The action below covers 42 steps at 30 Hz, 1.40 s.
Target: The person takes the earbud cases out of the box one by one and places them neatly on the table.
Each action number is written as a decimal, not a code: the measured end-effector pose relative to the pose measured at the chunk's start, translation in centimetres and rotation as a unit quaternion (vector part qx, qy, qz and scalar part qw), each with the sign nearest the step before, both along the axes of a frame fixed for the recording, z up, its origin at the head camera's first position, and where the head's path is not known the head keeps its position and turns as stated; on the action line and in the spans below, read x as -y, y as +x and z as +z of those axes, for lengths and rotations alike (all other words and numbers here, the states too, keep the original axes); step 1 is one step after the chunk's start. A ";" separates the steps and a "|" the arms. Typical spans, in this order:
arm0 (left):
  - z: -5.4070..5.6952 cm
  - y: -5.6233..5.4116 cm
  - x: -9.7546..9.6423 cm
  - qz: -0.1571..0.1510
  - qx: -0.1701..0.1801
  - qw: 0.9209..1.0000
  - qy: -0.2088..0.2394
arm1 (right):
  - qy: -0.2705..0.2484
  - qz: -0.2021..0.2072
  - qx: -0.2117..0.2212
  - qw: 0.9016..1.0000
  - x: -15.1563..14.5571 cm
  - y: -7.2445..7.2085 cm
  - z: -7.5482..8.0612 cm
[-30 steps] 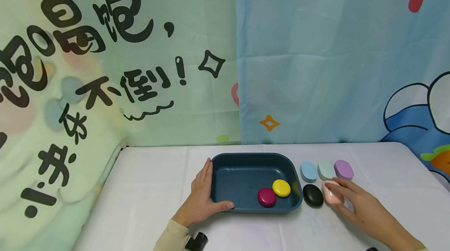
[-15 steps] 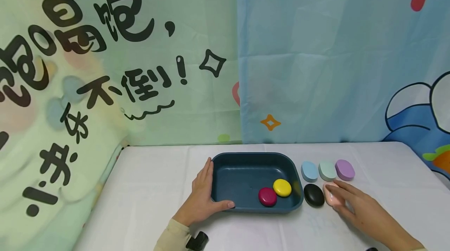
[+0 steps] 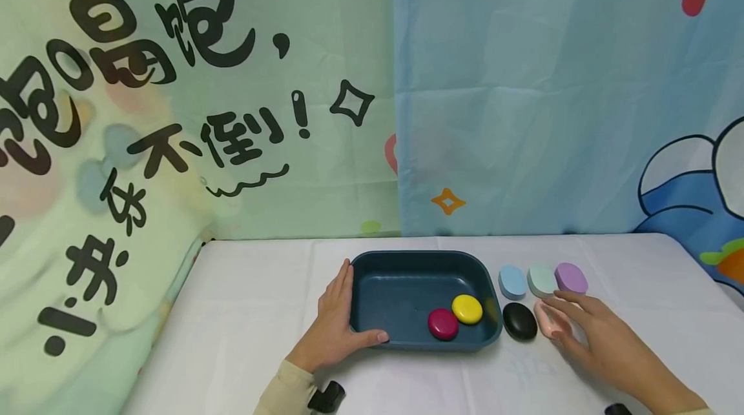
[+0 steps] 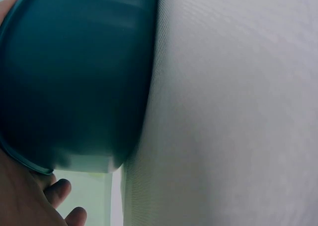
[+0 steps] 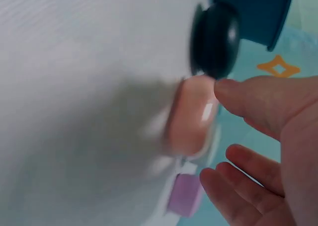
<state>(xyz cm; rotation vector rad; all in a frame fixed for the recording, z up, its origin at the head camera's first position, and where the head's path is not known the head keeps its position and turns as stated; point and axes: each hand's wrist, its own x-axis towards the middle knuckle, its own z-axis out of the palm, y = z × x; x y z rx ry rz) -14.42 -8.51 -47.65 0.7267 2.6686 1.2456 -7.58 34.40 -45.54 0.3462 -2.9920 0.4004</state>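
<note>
My left hand (image 3: 332,324) rests against the left end of a dark blue rectangular tray (image 3: 401,345) in the head view, fingers straight along its side and thumb at the front rim. Inside the tray lie a dark red round piece (image 3: 443,324) and a yellow one (image 3: 467,309). At the right, my right hand (image 3: 610,341) hovers over a glossy pink piece (image 3: 543,320) with rounded corners. In the right wrist view, the thumb lies close to the pink piece (image 5: 191,119), while the other fingers stay apart from it. Whether the thumb touches it I cannot tell.
A black oval piece (image 3: 520,322) sits between the tray and the pink piece. Behind these stand a light blue piece (image 3: 513,282), a pale green piece (image 3: 542,280) and a purple piece (image 3: 571,277). A white cloth (image 3: 232,337) covers the table; printed curtains (image 3: 494,111) hang behind it.
My right hand's fingers have spread and lifted a little off the pink piece, whose place is about the same. The left hand and the tray have not visibly moved.
</note>
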 end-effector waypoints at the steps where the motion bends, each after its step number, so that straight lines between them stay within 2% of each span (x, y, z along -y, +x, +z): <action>1: 0.0 0.0 0.0 0.000 0.000 1.000 0.001 | -0.002 0.000 -0.010 1.000 0.2 0.0 0.2; 7: 0.1 0.0 0.0 0.003 0.002 1.000 -0.002 | -0.026 -0.009 -0.039 0.999 2.1 -0.2 1.9; 14: 0.1 0.1 0.0 0.002 0.007 1.000 -0.004 | -0.047 0.014 -0.097 0.994 4.7 -0.5 3.2; 18: 0.1 0.1 0.0 0.002 0.008 1.000 -0.002 | -0.041 0.029 -0.109 0.993 6.1 -1.0 3.9; 27: -0.1 0.0 0.0 0.002 0.002 1.000 -0.002 | -0.035 0.057 -0.073 0.995 8.6 -1.9 4.3; 34: 0.0 0.0 0.0 0.002 0.005 1.000 0.001 | -0.023 0.084 -0.079 0.993 10.0 -2.6 4.5; 42: 0.0 0.0 0.1 -0.001 0.004 1.000 0.000 | 0.002 0.109 -0.027 0.994 11.8 -3.7 5.1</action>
